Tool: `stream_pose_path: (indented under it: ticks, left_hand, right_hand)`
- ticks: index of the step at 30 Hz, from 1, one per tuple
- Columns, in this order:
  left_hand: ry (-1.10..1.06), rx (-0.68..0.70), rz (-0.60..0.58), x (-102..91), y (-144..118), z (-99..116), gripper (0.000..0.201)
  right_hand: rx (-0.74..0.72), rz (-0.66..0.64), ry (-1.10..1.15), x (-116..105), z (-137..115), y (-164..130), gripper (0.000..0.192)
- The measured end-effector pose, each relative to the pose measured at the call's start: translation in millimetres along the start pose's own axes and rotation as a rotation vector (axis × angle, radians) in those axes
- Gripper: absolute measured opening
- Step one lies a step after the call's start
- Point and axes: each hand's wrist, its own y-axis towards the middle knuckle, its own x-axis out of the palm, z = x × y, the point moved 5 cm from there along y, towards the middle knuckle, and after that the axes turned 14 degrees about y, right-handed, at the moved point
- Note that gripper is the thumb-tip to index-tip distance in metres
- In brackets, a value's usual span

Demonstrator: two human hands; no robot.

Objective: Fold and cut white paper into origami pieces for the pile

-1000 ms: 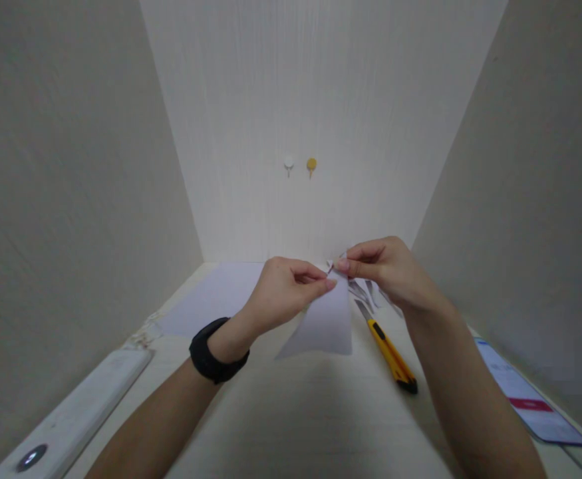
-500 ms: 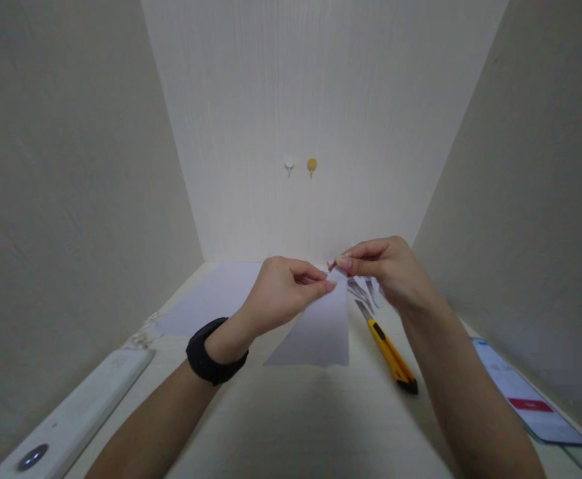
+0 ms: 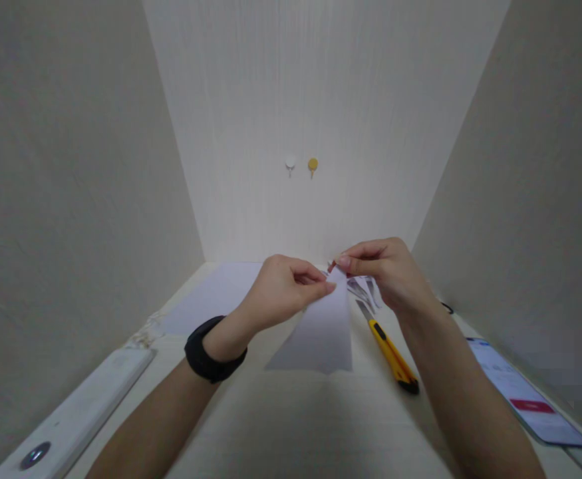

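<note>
Left hand (image 3: 281,293) and right hand (image 3: 388,273), thumbs closed to fingers, pinch the narrow top of the white paper (image 3: 318,339) below them; uneven pulling could tear it, though the fingertip contact is hard to make out

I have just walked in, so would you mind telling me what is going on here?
Someone's left hand and right hand are pinching a piece of white paper near its far end, fingertips close together. A yellow cutter knife lies to the right of the paper, its blade out, with thin pale strips near its tip. A larger white sheet lies to the left, and a phone at the far right.
</note>
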Motion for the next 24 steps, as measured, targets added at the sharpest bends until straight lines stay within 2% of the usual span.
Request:
stream_pose_path:
  ticks: [4, 15, 19, 24]
  left_hand:
    - [-0.012, -0.007, -0.039, 1.7, 1.7, -2.5, 0.018]
    - [0.044, 0.032, 0.039, -1.0, 1.0, -0.7, 0.020]
    - [0.051, 0.045, 0.015, -0.1, 1.6, -1.9, 0.024]
    - [0.036, 0.057, -0.017, 2.9, 0.5, 0.2, 0.020]
  right_hand:
    - [0.002, -0.012, -0.014, 2.0, 3.4, -0.8, 0.018]
    - [-0.036, -0.064, -0.113, 5.3, 2.4, -0.6, 0.033]
    - [-0.063, -0.045, -0.059, 4.3, 2.7, 1.0, 0.029]
    - [-0.042, 0.012, 0.054, 2.3, 2.7, 2.6, 0.016]
